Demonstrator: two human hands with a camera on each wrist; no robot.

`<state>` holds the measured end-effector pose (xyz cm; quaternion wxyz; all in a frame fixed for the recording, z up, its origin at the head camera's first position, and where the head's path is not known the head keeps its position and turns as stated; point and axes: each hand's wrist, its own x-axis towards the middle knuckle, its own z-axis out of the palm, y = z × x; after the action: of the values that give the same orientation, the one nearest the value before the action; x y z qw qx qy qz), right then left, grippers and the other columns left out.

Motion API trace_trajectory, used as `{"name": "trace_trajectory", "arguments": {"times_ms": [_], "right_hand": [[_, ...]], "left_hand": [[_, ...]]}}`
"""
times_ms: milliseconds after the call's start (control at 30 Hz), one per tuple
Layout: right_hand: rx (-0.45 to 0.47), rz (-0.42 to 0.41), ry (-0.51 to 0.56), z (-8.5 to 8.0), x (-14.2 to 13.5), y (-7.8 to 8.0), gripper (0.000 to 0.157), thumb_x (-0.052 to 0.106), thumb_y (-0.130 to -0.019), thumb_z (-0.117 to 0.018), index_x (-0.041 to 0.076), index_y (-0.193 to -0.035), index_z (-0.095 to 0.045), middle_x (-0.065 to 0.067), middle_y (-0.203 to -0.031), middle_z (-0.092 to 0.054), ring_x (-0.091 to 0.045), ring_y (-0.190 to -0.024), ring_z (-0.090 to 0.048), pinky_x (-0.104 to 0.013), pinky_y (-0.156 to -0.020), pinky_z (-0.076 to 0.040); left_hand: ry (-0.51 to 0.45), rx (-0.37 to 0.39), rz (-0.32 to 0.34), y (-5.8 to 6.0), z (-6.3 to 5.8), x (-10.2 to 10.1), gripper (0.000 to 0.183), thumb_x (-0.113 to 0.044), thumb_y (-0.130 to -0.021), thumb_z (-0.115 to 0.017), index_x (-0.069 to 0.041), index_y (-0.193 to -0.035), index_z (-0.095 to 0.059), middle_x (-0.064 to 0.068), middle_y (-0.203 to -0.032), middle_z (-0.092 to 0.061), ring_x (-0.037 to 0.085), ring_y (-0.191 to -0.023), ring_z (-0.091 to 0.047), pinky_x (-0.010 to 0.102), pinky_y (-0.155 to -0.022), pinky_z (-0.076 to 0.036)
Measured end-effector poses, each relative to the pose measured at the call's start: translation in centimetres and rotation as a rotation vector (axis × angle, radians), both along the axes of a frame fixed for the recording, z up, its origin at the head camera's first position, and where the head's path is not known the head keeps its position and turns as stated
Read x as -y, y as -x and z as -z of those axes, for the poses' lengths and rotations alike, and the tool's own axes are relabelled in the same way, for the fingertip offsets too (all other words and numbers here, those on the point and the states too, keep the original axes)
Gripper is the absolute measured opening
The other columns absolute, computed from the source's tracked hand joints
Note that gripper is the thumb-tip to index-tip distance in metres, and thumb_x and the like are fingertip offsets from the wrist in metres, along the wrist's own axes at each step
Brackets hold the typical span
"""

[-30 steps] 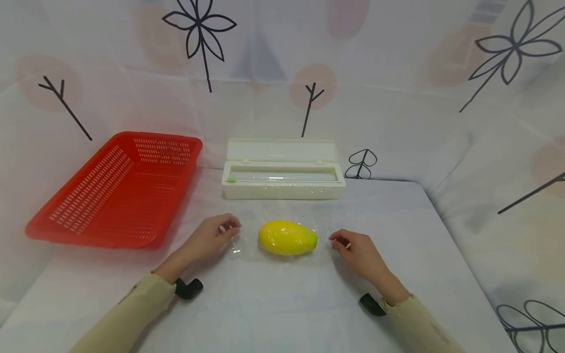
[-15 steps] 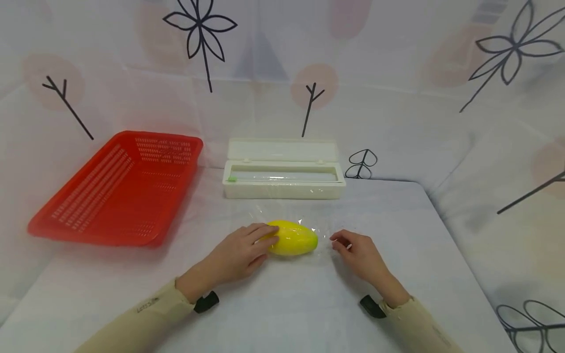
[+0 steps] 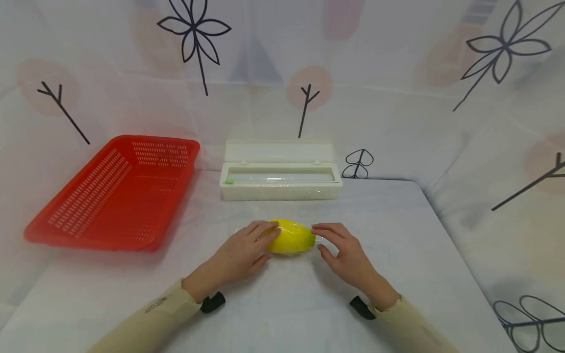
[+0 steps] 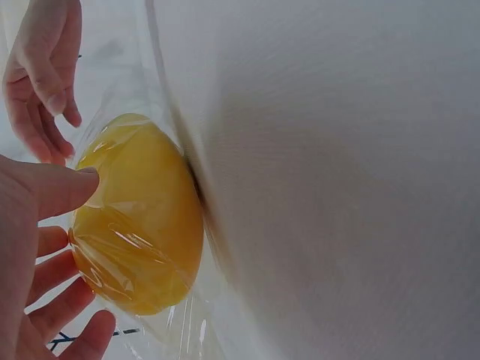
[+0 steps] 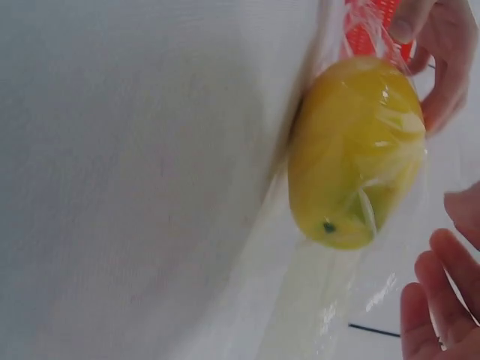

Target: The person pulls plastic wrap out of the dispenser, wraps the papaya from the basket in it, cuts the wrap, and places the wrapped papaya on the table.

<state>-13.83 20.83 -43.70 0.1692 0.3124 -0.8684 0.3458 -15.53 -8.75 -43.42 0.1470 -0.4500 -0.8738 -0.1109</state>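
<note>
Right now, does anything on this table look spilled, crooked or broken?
Nothing stands out as spilled, crooked or broken. The clear film on the yellow fruit is creased, and the white box beyond stands open, but neither looks damaged.

Left hand (image 3: 238,254), spread; right hand (image 3: 347,254), curved

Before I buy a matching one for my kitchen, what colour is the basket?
Red; the basket shows best in head view.
</note>
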Motion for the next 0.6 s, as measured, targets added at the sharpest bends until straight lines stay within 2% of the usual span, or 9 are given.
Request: {"name": "trace_trajectory", "arguments": {"times_ms": [133, 200, 367, 600], "right_hand": [[0.098, -0.004, -0.094, 0.1, 1.1, 0.3, 0.054, 0.0, -0.083, -0.079, 0.006, -0.133, -0.06, -0.004, -0.139, -0.054, -0.023, -0.128, -0.05, -0.038, -0.103, -0.046], [0.148, 0.012, -0.139, 0.3, 1.3, 0.4, 0.058, 0.005, -0.082, -0.08, 0.007, -0.136, -0.058, -0.006, -0.142, -0.051, -0.024, -0.13, -0.047, -0.042, -0.104, -0.046], [0.204, 0.052, -0.222, 0.6, 1.7, 1.2, 0.069, 0.013, -0.08, -0.084, 0.01, -0.141, -0.053, -0.008, -0.142, -0.047, -0.027, -0.13, -0.044, -0.045, -0.105, -0.045], [0.243, 0.063, -0.242, 0.5, 2.2, 2.8, 0.074, 0.018, -0.077, -0.088, 0.01, -0.14, -0.052, -0.008, -0.136, -0.048, -0.028, -0.126, -0.043, -0.046, -0.106, -0.043]], "left_hand": [[0.009, 0.034, -0.029, 0.3, 0.2, -0.1, 0.067, -0.027, -0.089, -0.076, -0.008, -0.146, -0.047, 0.006, -0.15, -0.042, 0.022, -0.13, -0.043, 0.036, -0.107, -0.042], [-0.002, 0.058, -0.038, 0.5, 0.3, -0.2, 0.069, -0.029, -0.088, -0.077, -0.008, -0.146, -0.047, 0.006, -0.151, -0.041, 0.021, -0.13, -0.043, 0.035, -0.108, -0.041], [-0.085, 0.136, -0.06, 1.4, 0.7, -0.5, 0.071, -0.027, -0.084, -0.082, -0.012, -0.145, -0.05, 0.003, -0.15, -0.043, 0.022, -0.13, -0.041, 0.036, -0.109, -0.041], [-0.135, 0.186, -0.113, 2.6, 1.3, -0.9, 0.078, -0.028, -0.079, -0.086, -0.014, -0.145, -0.049, 0.002, -0.151, -0.041, 0.022, -0.13, -0.041, 0.037, -0.108, -0.041]]}}
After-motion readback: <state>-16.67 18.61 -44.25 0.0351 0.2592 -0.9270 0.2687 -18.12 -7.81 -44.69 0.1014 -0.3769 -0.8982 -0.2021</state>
